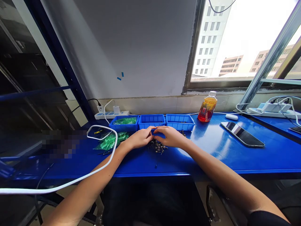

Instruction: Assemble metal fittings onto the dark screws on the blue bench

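We see that the table [249,160] has a smooth, very glossy blue surface, with bright reflections. The bins [180,126] are of blue plastic, and they shine more softly. The small parts [160,147] look like metal, partly dark and partly brassy, but they are too small for us to tell surely. We find the green bag [105,142] of thin, wrinkled, shiny plastic. The bottle [207,108] is smooth, transparent plastic; the phone [242,134] shows a glassy gloss. The wall [141,47] looks matt.
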Demonstrator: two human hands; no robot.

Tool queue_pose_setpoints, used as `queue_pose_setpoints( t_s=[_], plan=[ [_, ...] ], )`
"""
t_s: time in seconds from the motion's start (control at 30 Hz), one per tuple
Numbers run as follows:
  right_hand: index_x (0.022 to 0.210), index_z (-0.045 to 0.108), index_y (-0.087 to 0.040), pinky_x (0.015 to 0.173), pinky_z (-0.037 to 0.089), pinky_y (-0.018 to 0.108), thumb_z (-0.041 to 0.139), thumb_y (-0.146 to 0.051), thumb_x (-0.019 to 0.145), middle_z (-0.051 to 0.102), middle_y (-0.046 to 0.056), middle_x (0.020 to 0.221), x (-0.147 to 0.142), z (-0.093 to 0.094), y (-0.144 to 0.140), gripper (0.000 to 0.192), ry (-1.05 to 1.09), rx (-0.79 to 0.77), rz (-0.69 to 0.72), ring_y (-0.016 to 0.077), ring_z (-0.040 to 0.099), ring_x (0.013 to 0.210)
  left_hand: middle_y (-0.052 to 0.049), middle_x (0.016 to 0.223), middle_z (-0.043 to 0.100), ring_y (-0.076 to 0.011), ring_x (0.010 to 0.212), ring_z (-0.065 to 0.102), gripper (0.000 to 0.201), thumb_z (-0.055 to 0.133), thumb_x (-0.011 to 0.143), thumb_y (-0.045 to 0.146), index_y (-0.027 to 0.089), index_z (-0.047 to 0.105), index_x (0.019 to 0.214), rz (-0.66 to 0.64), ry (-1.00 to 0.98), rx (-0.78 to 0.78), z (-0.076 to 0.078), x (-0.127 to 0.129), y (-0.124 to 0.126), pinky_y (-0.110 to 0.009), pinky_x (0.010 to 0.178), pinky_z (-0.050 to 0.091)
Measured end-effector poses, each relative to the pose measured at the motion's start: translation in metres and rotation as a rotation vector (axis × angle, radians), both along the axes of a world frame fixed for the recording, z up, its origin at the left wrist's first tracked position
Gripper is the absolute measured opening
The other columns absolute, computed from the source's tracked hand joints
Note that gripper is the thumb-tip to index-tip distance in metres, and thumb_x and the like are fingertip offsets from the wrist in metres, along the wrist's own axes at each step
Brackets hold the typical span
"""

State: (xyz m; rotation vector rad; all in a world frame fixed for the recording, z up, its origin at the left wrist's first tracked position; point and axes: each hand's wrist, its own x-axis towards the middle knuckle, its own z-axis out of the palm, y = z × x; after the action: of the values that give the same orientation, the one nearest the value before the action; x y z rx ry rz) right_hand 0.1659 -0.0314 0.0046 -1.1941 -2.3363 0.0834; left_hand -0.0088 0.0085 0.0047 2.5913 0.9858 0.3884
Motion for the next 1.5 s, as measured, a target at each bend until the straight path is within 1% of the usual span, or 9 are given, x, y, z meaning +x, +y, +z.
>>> queue_pose_setpoints(
  t_s=[0.13, 0.27, 0.63, 0.9, 1.23, 1.4, 1.5],
  plan=[
    [0.097, 0.065, -0.018, 0.083, 0.046, 0.032, 0.053, -0.027, 0.082, 0.068, 0.006, 0.101, 0.0, -0.0006, -0.0001, 0.021, 0.009, 0.014, -0.001, 0.0217, 0.061, 0.097, -0.005, 0.083, 0.064, -0.0196, 0.076, 0.06, 0.043, 0.039, 0.084, 0.021, 0.013, 0.039, 0.126, 0.0, 0.013, -0.002, 0.0002, 0.0001, -0.0002, -0.028, 0.067, 0.043],
    [0.096, 0.065, -0.02, 0.081, 0.046, 0.03, 0.054, -0.027, 0.082, 0.069, 0.006, 0.097, -0.0004, -0.0005, -0.0006, 0.019, 0.022, 0.021, -0.007, 0.0199, 0.063, 0.093, -0.005, 0.083, 0.064, -0.0193, 0.076, 0.06, 0.04, 0.039, 0.084, 0.022, 0.014, 0.04, 0.124, -0.002, 0.02, -0.005, 0.0002, -0.0004, -0.0006, -0.027, 0.066, 0.043],
    [0.095, 0.065, -0.019, 0.078, 0.046, 0.029, 0.055, -0.026, 0.081, 0.069, 0.006, 0.094, 0.0003, -0.0014, 0.0009, 0.018, 0.015, 0.027, -0.001, 0.0194, 0.064, 0.089, -0.003, 0.08, 0.064, -0.0191, 0.073, 0.06, 0.031, 0.04, 0.084, 0.026, 0.017, 0.045, 0.114, -0.022, 0.01, 0.019, 0.0018, -0.0003, -0.0014, -0.026, 0.064, 0.042],
    [0.095, 0.065, -0.019, 0.078, 0.046, 0.03, 0.056, -0.027, 0.081, 0.069, 0.006, 0.094, -0.0007, 0.0011, -0.0008, 0.019, 0.005, 0.024, -0.005, 0.02, 0.064, 0.089, -0.004, 0.081, 0.063, -0.0187, 0.073, 0.059, 0.025, 0.041, 0.085, 0.026, 0.016, 0.048, 0.107, -0.018, 0.008, -0.002, 0.001, -0.001, -0.0007, -0.027, 0.064, 0.043],
    [0.094, 0.066, -0.02, 0.077, 0.046, 0.029, 0.055, -0.026, 0.081, 0.07, 0.006, 0.093, -0.0009, 0.0001, -0.0018, 0.018, 0.032, 0.039, 0.028, 0.0192, 0.064, 0.088, -0.004, 0.084, 0.064, -0.0185, 0.077, 0.06, 0.03, 0.041, 0.084, 0.023, 0.018, 0.048, 0.112, -0.022, -0.005, 0.003, -0.0008, -0.0015, 0.0014, -0.026, 0.067, 0.043],
    [0.095, 0.065, -0.019, 0.078, 0.046, 0.029, 0.054, -0.026, 0.082, 0.069, 0.006, 0.094, -0.0003, 0.0005, -0.0023, 0.019, 0.019, 0.019, 0.044, 0.0199, 0.064, 0.09, -0.004, 0.085, 0.065, -0.0189, 0.079, 0.06, 0.037, 0.041, 0.084, 0.022, 0.017, 0.043, 0.12, -0.021, -0.006, -0.008, 0.0006, -0.0016, 0.0, -0.027, 0.069, 0.043],
    [0.095, 0.065, -0.019, 0.078, 0.046, 0.029, 0.053, -0.026, 0.082, 0.069, 0.006, 0.095, -0.0001, 0.0005, -0.0021, 0.019, 0.01, 0.011, 0.051, 0.02, 0.063, 0.09, -0.004, 0.085, 0.065, -0.0187, 0.079, 0.06, 0.038, 0.041, 0.083, 0.022, 0.016, 0.043, 0.121, -0.015, 0.003, -0.009, 0.0014, -0.0016, -0.0006, -0.027, 0.069, 0.043]
  ],
)
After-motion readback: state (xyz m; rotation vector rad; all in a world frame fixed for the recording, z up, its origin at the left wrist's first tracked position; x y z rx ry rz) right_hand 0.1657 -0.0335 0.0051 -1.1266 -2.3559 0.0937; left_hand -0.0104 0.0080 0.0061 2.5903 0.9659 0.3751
